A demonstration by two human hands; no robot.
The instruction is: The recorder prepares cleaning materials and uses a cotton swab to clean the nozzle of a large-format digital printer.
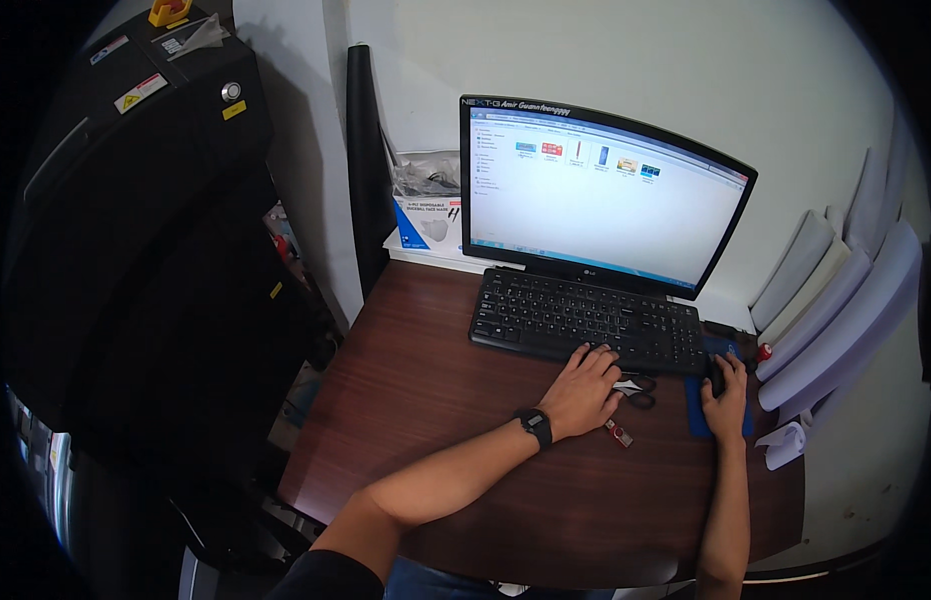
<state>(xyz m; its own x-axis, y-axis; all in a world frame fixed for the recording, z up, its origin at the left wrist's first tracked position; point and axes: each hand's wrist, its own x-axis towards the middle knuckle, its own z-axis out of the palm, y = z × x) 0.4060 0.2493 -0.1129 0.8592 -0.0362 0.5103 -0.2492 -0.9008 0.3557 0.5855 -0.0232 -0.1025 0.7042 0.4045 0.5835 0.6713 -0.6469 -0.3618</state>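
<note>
My left hand point(583, 390), with a black digital watch point(535, 426) on its wrist, lies on the desk with fingers stretched toward the front edge of the black keyboard point(556, 305). Black-handled scissors point(642, 398) lie beside it, partly covered by the hand. Just below is a small red and silver USB stick point(620, 433). At the right, my right hand point(727, 405) is curled over a black computer mouse point(718, 376), which it mostly hides. Beneath the mouse is a blue mouse pad point(698, 418).
Behind the keyboard a monitor point(606, 220) displays a window with several file icons. Rolled paper sheets point(836, 320) lean at the right wall. A mask box point(428, 222) stands back left. A large black machine point(136, 250) borders the brown desk point(416, 350).
</note>
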